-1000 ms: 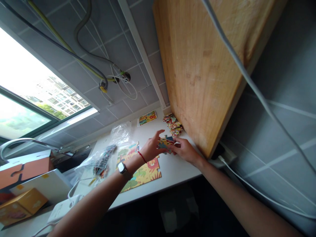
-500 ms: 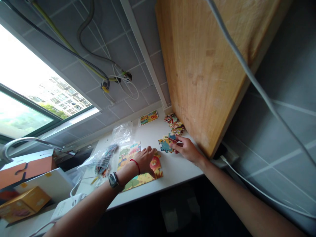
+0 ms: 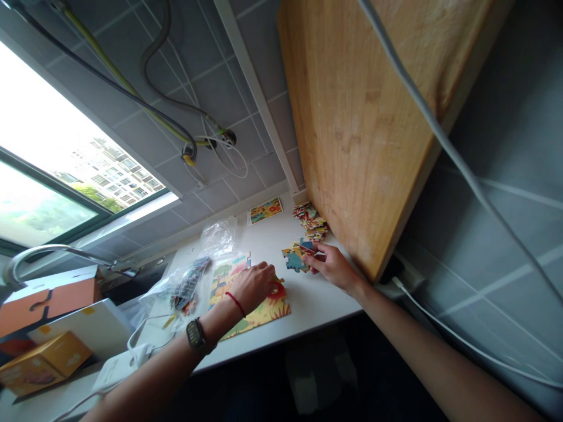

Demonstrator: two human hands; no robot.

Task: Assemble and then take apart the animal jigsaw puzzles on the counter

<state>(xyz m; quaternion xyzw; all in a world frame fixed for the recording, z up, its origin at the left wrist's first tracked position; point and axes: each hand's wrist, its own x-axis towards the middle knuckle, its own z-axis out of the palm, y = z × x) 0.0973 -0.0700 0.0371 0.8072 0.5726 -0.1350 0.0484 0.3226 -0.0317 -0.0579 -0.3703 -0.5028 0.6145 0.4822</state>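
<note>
My left hand (image 3: pixel 255 287), with a red cord and a watch at the wrist, is over the upper right part of a partly assembled jigsaw puzzle (image 3: pixel 264 313). Its fingers are curled together at a yellow puzzle piece (image 3: pixel 278 279) by the puzzle's edge; the fingertips are partly hidden. To the right, my right hand (image 3: pixel 328 264) is closed on several puzzle pieces (image 3: pixel 296 258), blue and yellow, held fanned just above the white counter. Behind it lies a heap of loose puzzle pieces (image 3: pixel 310 221). A small picture card (image 3: pixel 265 211) of the puzzle scene rests near the wall.
A large wooden board (image 3: pixel 347 129) leans at the right beside the heap. Clear plastic bags (image 3: pixel 217 237), one with more pieces (image 3: pixel 190 284), lie left of the puzzle. Further left are a faucet (image 3: pixel 65 249), boxes (image 3: pixel 48 299) and a white power strip (image 3: pixel 123 366). The counter's front edge is close.
My left hand's spread fingers have drawn together, and the hand has shifted slightly, baring more of the puzzle's lower part. My right hand and its pieces stay in place.
</note>
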